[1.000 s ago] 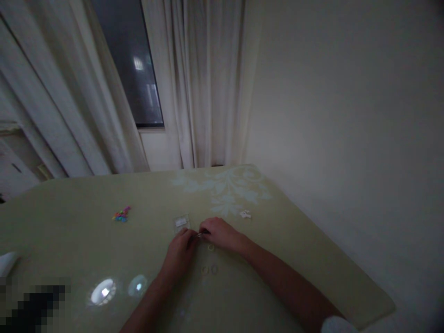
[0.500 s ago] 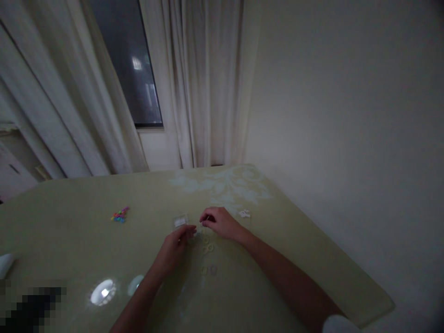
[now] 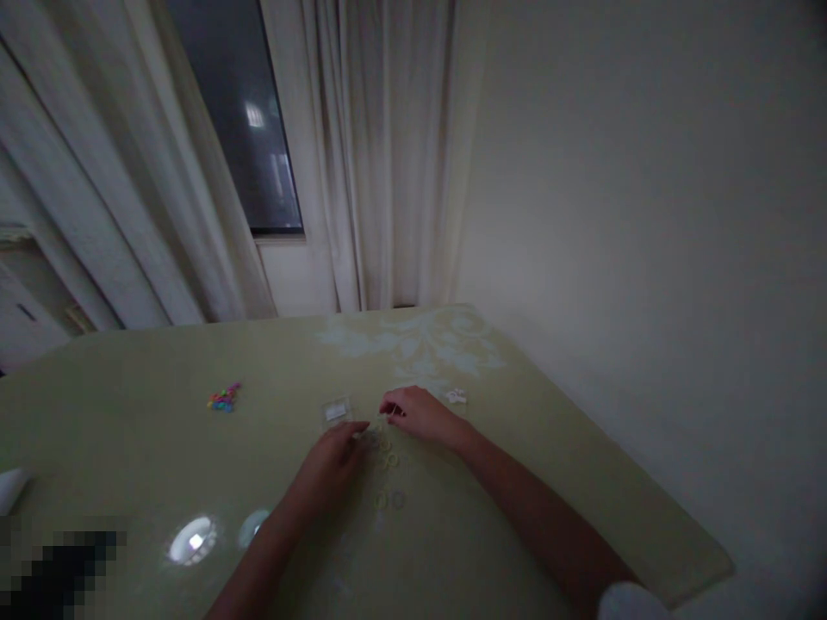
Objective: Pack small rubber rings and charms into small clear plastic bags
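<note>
My right hand [image 3: 413, 412] is closed above the table, its thumb and fingers pinched round something small and pale that I cannot make out. To its left, my left hand [image 3: 339, 443] is low over the table, its fingers pointing at the small pieces; what it holds, if anything, is hidden. Between and below the hands lie several small pale yellow rings [image 3: 391, 460] and one greyish ring [image 3: 398, 499]. Just behind my left hand is a clear square case [image 3: 336, 411] with a white label.
A pile of small multicoloured pieces [image 3: 224, 399] lies on the green table [image 3: 129, 413] at the left. Small white pieces [image 3: 456, 396] are beyond my right hand. A wall [image 3: 646, 215] borders the right side, and curtains [image 3: 388, 172] hang behind.
My right hand has shifted slightly right, away from my left hand. My left hand has turned more palm down and moved a little right.
</note>
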Demonstrator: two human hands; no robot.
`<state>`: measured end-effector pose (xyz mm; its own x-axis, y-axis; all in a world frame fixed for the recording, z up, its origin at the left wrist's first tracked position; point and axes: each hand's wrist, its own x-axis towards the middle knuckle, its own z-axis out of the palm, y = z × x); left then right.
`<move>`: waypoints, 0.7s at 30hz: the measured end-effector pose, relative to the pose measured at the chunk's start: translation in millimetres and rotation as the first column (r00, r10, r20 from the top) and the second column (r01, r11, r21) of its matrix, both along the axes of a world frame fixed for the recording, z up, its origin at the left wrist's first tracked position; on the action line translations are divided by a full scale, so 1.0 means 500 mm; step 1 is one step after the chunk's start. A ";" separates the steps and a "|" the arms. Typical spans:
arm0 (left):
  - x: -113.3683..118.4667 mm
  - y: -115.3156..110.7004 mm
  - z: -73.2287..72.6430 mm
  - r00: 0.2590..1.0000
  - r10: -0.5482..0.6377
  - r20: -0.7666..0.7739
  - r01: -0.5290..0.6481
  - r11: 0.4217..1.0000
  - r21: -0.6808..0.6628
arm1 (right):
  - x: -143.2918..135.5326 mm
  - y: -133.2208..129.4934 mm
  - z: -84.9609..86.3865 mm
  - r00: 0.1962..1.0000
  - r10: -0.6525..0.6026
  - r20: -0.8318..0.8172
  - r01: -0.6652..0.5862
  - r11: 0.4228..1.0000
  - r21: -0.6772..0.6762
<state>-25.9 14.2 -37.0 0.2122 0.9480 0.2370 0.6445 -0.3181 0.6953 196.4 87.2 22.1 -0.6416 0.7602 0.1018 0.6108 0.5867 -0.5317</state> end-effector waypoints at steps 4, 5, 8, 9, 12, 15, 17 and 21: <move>0.026 -0.006 -0.001 0.992 -0.006 -0.122 0.016 0.996 0.084 | 0.006 -0.003 -0.023 0.977 0.144 0.155 -0.143 0.990 -0.016; 0.031 -0.006 -0.001 0.993 0.002 -0.120 0.009 0.996 0.091 | 0.003 -0.005 -0.029 0.972 0.166 0.167 -0.166 0.986 -0.015; 0.035 -0.005 -0.001 0.996 0.025 -0.086 -0.016 0.995 0.096 | -0.018 -0.015 -0.043 0.974 0.158 0.163 -0.161 0.987 0.007; 0.034 -0.004 -0.001 0.996 0.037 -0.078 -0.029 0.995 0.096 | -0.027 -0.018 -0.045 0.978 0.144 0.154 -0.149 0.989 0.024; 0.028 -0.004 -0.003 0.995 0.068 -0.077 -0.062 0.994 0.085 | -0.048 -0.027 -0.048 0.986 0.091 0.142 -0.102 0.993 0.067; 0.022 -0.005 -0.007 0.990 0.099 -0.099 -0.091 0.992 0.082 | -0.051 -0.030 -0.043 0.988 0.057 0.140 -0.067 0.995 0.068; 0.021 -0.005 -0.007 0.986 0.125 -0.106 -0.114 0.988 0.105 | -0.043 -0.027 -0.036 0.991 0.039 0.128 -0.048 0.997 0.065; 0.024 -0.007 0.001 0.986 0.142 -0.086 -0.126 0.979 0.162 | -0.031 -0.019 -0.026 0.998 0.029 0.060 -0.031 0.998 0.045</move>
<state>-14.1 10.7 -36.7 0.1150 0.9224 0.3686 0.7505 -0.3238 0.5761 181.0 77.5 8.9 -0.6701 0.7358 0.0974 0.6222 0.6284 -0.4668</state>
